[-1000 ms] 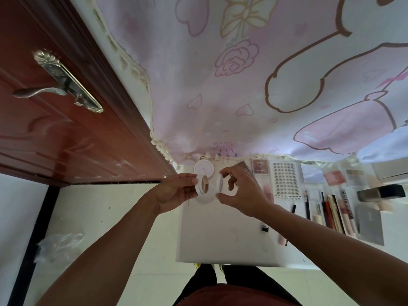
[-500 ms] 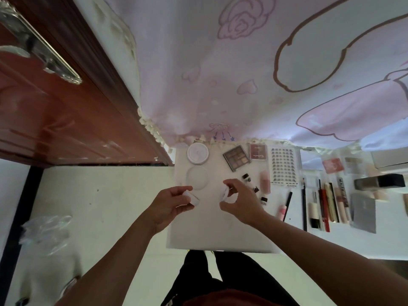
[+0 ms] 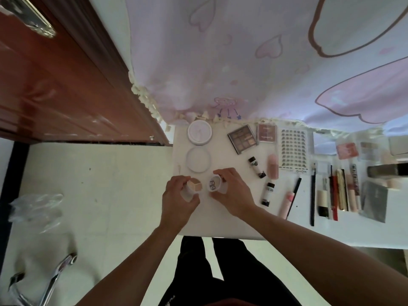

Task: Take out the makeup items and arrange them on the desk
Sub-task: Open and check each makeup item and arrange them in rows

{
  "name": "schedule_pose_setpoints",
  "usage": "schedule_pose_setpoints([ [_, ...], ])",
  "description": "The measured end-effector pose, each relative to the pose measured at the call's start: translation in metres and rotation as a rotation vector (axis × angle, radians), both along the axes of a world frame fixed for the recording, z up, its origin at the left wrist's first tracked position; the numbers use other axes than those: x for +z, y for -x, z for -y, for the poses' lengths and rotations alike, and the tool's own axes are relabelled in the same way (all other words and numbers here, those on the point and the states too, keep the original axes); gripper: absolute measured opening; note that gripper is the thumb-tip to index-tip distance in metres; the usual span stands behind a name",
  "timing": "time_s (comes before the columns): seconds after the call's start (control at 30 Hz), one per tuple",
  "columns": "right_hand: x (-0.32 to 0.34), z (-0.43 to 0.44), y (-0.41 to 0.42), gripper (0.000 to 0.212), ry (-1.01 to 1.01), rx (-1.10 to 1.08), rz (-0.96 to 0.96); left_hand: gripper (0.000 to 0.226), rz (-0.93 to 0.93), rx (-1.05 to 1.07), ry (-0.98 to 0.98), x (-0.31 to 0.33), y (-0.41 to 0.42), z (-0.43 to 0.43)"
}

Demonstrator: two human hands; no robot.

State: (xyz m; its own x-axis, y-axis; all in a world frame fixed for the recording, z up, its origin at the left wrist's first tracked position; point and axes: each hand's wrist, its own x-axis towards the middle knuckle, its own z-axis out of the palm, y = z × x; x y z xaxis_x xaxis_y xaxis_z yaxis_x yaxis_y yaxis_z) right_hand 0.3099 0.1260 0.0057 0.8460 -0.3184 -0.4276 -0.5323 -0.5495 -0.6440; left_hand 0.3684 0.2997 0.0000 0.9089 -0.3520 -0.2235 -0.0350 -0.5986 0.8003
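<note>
Holding: left hand (image 3: 178,196) curled round the concealer pot (image 3: 194,185), near-left table (image 3: 220,221).
Right hand (image 3: 231,193): fingers closed on its lid (image 3: 213,183).

You're in a home bedroom: a dark wooden door (image 3: 55,85) with a brass handle (image 3: 33,21), a pink cartoon-print curtain (image 3: 254,62), a pale tiled floor (image 3: 99,184), and a white surface (image 3: 231,217) spread with makeup.

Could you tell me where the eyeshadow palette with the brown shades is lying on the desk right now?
In the head view, the eyeshadow palette lies near the desk's far edge, between the round white jar to its left and the reddish blush compact to its right.
</note>
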Motion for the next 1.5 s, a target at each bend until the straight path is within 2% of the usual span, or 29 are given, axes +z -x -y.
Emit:
schedule_pose_setpoints([
  [0.13,-0.004,0.000,0.007,0.057,0.104,0.038,-0.028,0.056,0.042,-0.075,-0.113,-0.007,-0.002,-0.007],
  [0.27,-0.003,-0.001,0.011,0.057,0.162,0.092,-0.050,0.051,0.118,-0.168,-0.156,-0.008,-0.015,-0.002],
  [0.4,-0.003,-0.007,0.013,0.060,0.194,0.154,-0.085,0.046,0.116,-0.263,-0.180,-0.009,-0.025,0.005],
  [0.53,-0.004,-0.018,0.012,0.058,0.201,0.188,-0.090,0.056,0.058,-0.340,-0.159,-0.008,-0.031,0.002],
  [0.6,-0.003,-0.025,0.013,0.055,0.204,0.199,-0.099,0.058,0.044,-0.329,-0.164,-0.007,-0.033,-0.006],
  [0.77,-0.006,-0.048,0.013,0.048,0.242,0.172,-0.107,0.047,0.048,-0.209,-0.216,-0.005,-0.043,-0.031],
  [1.0,-0.006,-0.063,0.013,0.057,0.255,0.145,-0.141,0.039,0.011,-0.149,-0.270,0.003,-0.057,-0.057],
  [1.1,0.003,-0.052,0.020,0.062,0.226,0.130,-0.139,0.036,0.025,-0.160,-0.275,0.009,-0.067,-0.055],
  [1.23,0.023,-0.013,0.024,0.052,0.281,-0.008,-0.096,0.033,0.054,-0.182,-0.246,0.028,-0.081,-0.031],
  [1.37,0.038,0.038,0.013,0.041,0.361,-0.108,-0.123,0.028,0.010,-0.208,-0.201,0.047,-0.080,0.002],
  [1.5,0.043,0.080,-0.015,0.044,0.422,-0.091,-0.155,0.025,-0.066,-0.192,-0.171,0.059,-0.072,0.035],
])
